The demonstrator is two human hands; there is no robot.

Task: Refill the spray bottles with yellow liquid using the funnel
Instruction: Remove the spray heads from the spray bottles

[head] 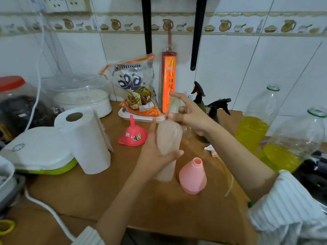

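My left hand (155, 147) grips the body of a pale translucent spray bottle (169, 138) that stands on the brown table. At the bottle's top my right hand (187, 114) holds its whitish spray head (174, 106), index finger stretched out. A pink bottle (192, 175) without a cap stands open-necked just right of it. The pink funnel (133, 133) lies mouth-down to the left. Two large clear bottles partly full of yellow liquid (254, 128) (290, 152) stand uncapped at the right.
Two dark spray bottles (200, 99) (216, 110) stand behind my right hand. A paper towel roll (85, 138) and a white-lidded green container (39, 151) are at the left. A snack bag (136, 87) on a white tray and a red box (168, 84) stand by the tiled wall. A loose sprayer tube (228, 174) lies near my right forearm.
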